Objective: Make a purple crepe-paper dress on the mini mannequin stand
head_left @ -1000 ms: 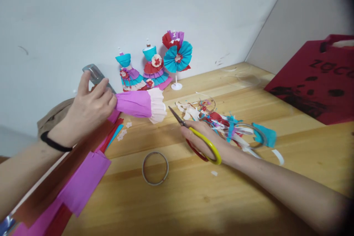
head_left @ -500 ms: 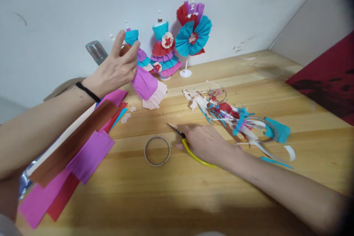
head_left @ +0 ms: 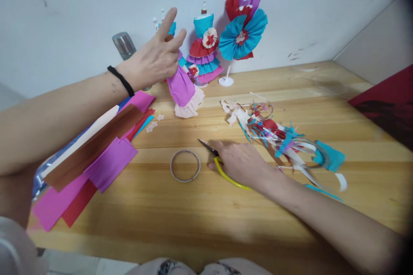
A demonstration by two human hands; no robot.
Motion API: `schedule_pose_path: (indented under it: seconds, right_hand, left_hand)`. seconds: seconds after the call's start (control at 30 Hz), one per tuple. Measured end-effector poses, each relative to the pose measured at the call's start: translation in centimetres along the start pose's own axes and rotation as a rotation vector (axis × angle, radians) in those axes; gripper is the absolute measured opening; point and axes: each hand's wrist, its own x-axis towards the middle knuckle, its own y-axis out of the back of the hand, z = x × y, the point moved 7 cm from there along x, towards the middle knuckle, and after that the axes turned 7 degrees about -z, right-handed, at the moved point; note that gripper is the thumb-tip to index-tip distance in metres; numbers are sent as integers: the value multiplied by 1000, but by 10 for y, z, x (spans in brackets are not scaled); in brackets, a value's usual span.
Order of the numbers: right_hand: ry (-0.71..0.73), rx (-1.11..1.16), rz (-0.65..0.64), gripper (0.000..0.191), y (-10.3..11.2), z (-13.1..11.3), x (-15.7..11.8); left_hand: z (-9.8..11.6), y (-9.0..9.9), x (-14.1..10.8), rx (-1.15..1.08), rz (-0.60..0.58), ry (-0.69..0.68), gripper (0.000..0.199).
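Note:
My left hand point(head_left: 155, 58), a black band on its wrist, is raised at the back of the table. Its lower fingers close on a small paper dress point(head_left: 181, 84), purple with a pale ruffled hem, while two fingers point up. The dress top is hidden behind the hand. My right hand point(head_left: 240, 161) rests on the tabletop, wrapped around yellow-handled scissors point(head_left: 230, 179) whose dark tips point left. Just left of the scissors lies a roll of tape point(head_left: 172, 166), a thin ring.
Behind stand a layered paper dress point(head_left: 206, 58) and a large blue paper flower point(head_left: 243, 36) on a white stand. Paper scraps point(head_left: 274, 131) lie right. Folded coloured paper point(head_left: 111, 163) and small paper flowers point(head_left: 151, 126) lie left. A grey-capped bottle point(head_left: 124, 43) stands by the wall.
The camera view has shifted, so most things sit higher and somewhat further right. Both hands keep the same hold, with little movement against the table.

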Motion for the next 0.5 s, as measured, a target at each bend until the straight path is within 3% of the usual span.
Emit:
schedule_pose_path:
  seconds: [0.17, 0.27, 0.4, 0.5]
  right_hand:
    - [10, -13, 7, 43, -1, -2, 0]
    - [14, -19, 5, 45, -3, -3, 0]
    - [26, -14, 27, 39, -3, -2, 0]
    - [39, 27, 38, 30, 0, 2, 1]
  left_hand:
    - [-5, -16, 16, 172, -137, -24, 38]
    - [-2, -14, 21, 229, -176, -59, 38]
    - [-1, -6, 21, 207, -170, -86, 36]
    - [-15, -5, 14, 82, -92, -52, 37]
